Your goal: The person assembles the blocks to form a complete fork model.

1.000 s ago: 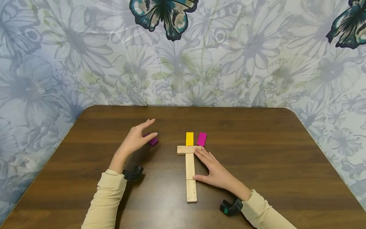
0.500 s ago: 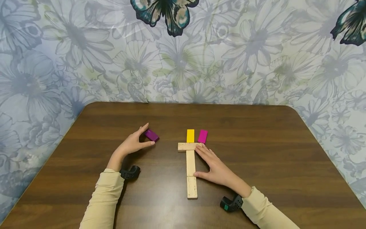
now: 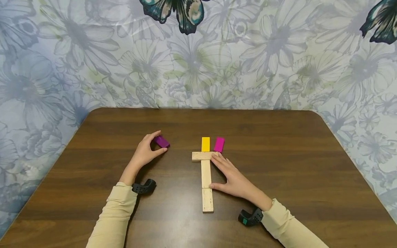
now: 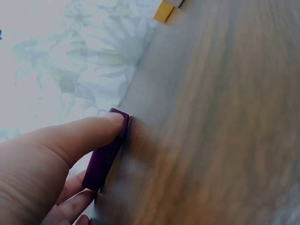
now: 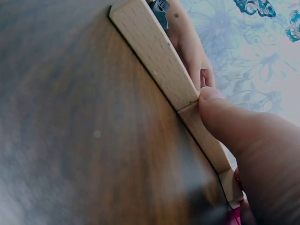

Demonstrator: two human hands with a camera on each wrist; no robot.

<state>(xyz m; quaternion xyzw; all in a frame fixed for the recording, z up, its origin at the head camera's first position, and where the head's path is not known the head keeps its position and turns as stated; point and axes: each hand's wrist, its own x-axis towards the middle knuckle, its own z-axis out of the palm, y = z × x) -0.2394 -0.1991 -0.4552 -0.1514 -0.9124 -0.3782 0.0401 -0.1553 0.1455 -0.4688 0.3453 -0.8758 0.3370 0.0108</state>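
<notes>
My left hand [image 3: 142,151] pinches a purple wooden block [image 3: 162,141] lying on the table left of the others. In the left wrist view the thumb presses one side of this purple block [image 4: 104,161], with fingers behind it. My right hand [image 3: 234,181] lies beside a T of plain wooden blocks. Its fingertips touch the right end of the crosspiece block [image 3: 201,156]; its thumb touches the stem where the upper block [image 3: 206,174] meets the lower block [image 3: 207,199]. Beyond the crosspiece, a yellow block [image 3: 205,144] stands in line with the stem and a magenta block [image 3: 219,144] slants to its right.
A brown wooden table [image 3: 279,144] carries all the blocks. Its far edge meets a wall [image 3: 198,79] covered in flowers and butterflies. Each wrist wears a black camera strap, such as the left one [image 3: 144,186].
My left hand has come down around the purple block, its fingers and thumb closing onto the sides. The right hand keeps its place on the plain blocks. The head view has tilted slightly.
</notes>
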